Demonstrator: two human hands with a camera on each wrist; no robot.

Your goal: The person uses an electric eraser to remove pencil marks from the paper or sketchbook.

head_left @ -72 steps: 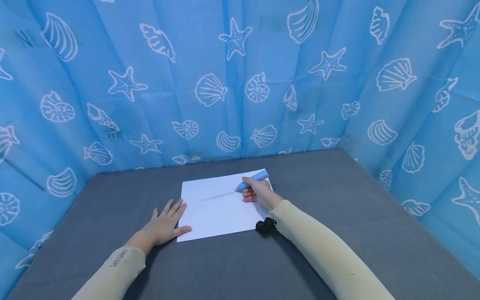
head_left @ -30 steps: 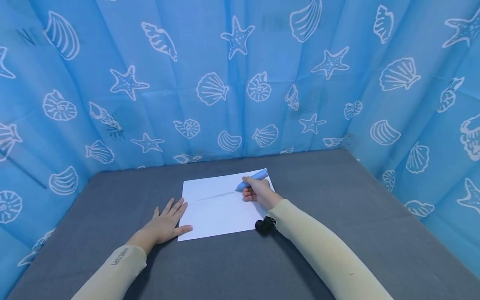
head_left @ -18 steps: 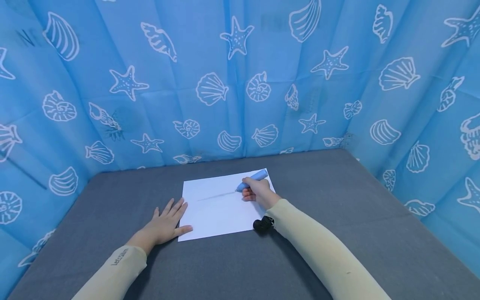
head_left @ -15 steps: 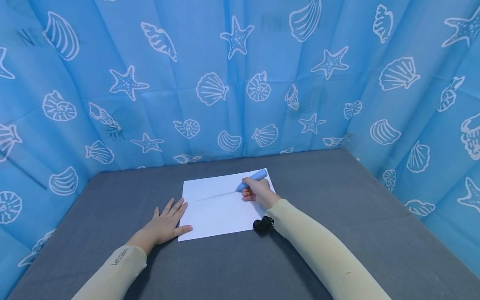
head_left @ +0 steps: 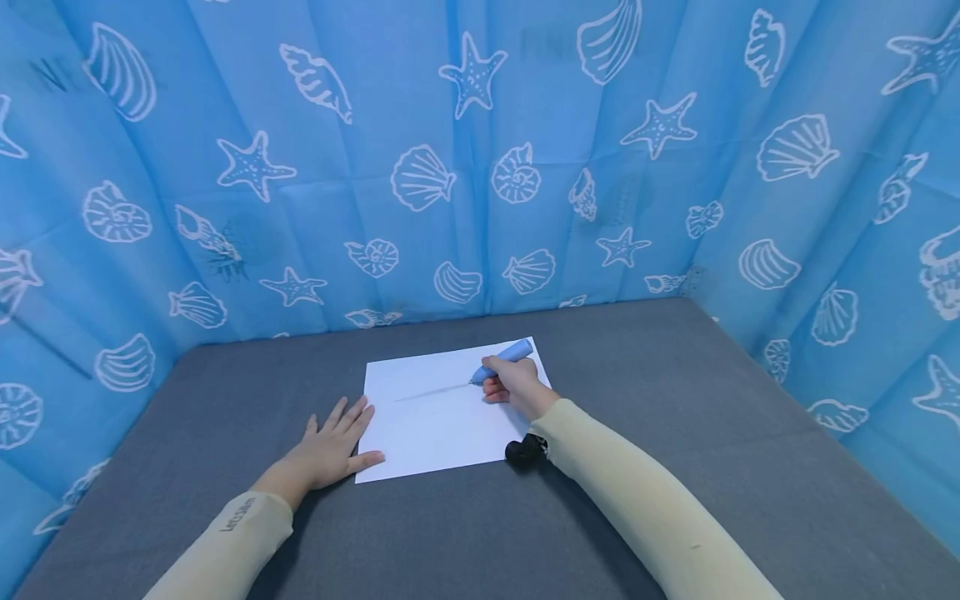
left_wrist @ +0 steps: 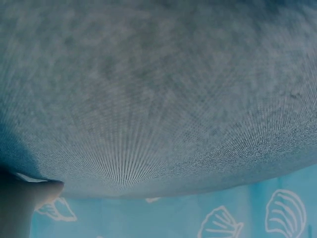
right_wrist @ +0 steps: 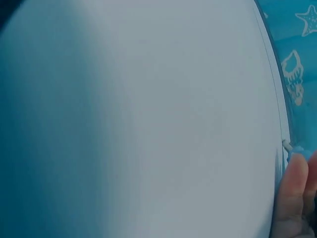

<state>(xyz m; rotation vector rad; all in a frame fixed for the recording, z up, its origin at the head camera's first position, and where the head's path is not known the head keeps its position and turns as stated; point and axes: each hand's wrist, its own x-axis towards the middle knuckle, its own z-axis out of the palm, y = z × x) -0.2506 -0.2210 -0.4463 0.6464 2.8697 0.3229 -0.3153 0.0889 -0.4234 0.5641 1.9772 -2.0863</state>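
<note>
Now right hand (head_left: 517, 389) has thumb and fingers clamped round thick light-blue pen (head_left: 513, 351); barrel tilted over right part of white paper sheet (head_left: 435, 437), tip at surface, contact too small to tell. Faint grey streak (head_left: 431, 392) runs left from tip. Left hand (head_left: 326, 454) flat, fingers spread apart, tips on sheet's left edge. Sheet on grey cloth-covered table (head_left: 420, 533); behind, blue seashell-and-starfish curtain (head_left: 337, 150).

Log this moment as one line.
left hand: splayed on left edge of white paper; right hand: grips blue pen; faint line: runs leftward from pen tip
</note>
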